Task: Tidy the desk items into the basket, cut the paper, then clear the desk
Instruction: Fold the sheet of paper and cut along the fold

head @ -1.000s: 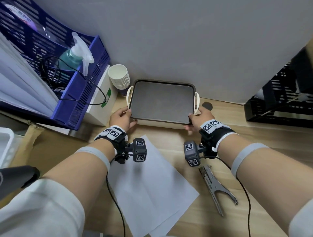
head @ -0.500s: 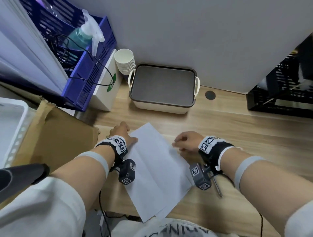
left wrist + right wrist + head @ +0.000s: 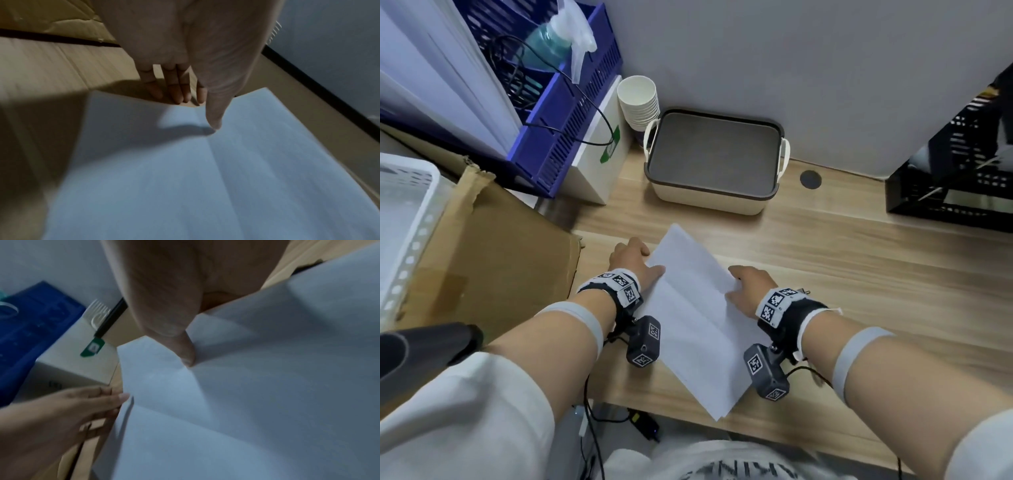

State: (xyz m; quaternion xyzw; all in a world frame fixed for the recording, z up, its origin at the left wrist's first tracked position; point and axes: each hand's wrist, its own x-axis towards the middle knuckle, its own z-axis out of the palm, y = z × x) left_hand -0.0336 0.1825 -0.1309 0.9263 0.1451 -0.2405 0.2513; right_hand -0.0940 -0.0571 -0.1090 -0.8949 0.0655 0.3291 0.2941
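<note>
Two hands work the paper [image 3: 698,308] at the frame's centre: the left hand [image 3: 635,265] lies flat-fingered at its left edge, the right hand [image 3: 748,286] pinches its right edge, lifting it. The basket [image 3: 714,164], lid on, sits above by the grey wall, so tidying looks done; cutting and clearing remain. The wooden desk [image 3: 859,274] is flanked by crates.
</note>
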